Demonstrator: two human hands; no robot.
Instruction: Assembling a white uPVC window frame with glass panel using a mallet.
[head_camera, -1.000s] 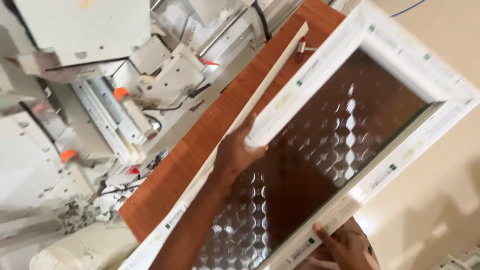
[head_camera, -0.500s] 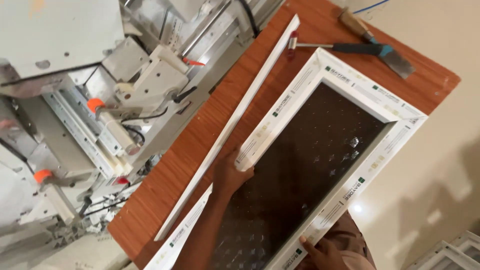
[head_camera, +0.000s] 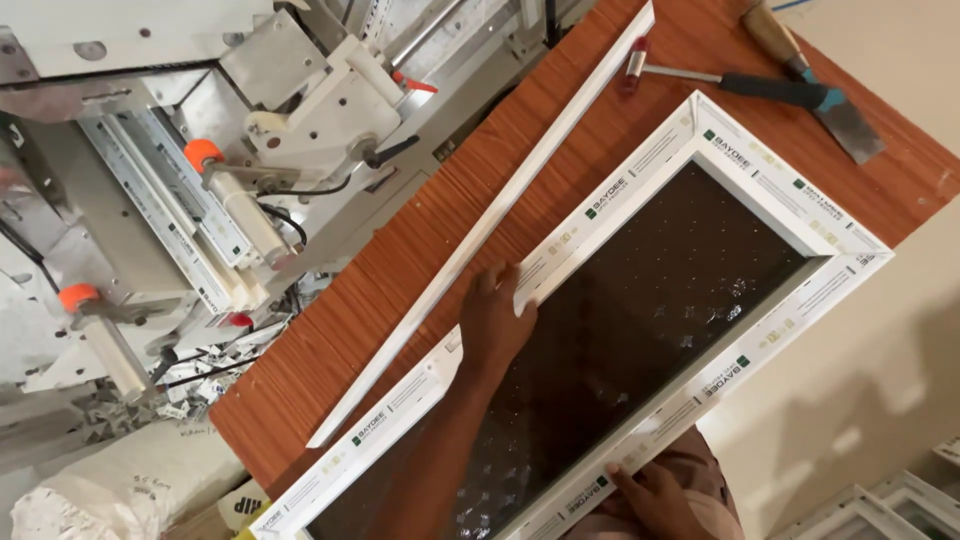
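Left hand (head_camera: 495, 320) lies flat, fingers together, on white window frame (head_camera: 640, 300) filling the bench (head_camera: 400, 260) middle; right hand (head_camera: 655, 495) fingers clamp its near rail. Glass pane looks heavy, fragile: hold by rails.

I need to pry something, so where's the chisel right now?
In the head view, the chisel lies at the wooden table's top right corner, just beyond the window frame's corner.
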